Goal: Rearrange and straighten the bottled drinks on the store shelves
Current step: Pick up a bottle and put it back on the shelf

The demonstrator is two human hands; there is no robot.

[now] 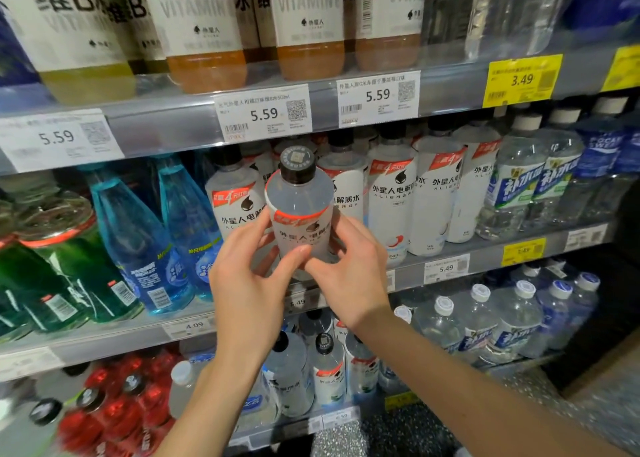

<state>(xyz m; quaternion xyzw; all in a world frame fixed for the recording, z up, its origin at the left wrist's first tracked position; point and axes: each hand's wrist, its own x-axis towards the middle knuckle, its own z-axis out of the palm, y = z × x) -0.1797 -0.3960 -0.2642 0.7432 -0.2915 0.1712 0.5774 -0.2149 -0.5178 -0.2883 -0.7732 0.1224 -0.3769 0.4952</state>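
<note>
A white-labelled bottle with a black cap is tilted toward me in front of the middle shelf. My left hand grips its lower body from the left, thumb across the front. My right hand holds it from the right, fingers curled round its lower side. Behind it stands a row of matching white bottles on the middle shelf. The held bottle's base is hidden by my fingers.
Blue bottles and green bottles stand at the left of the middle shelf, clear water bottles at the right. Orange vitamin drinks fill the upper shelf. Red-capped and clear bottles fill the lower shelves. Price tags line the shelf edges.
</note>
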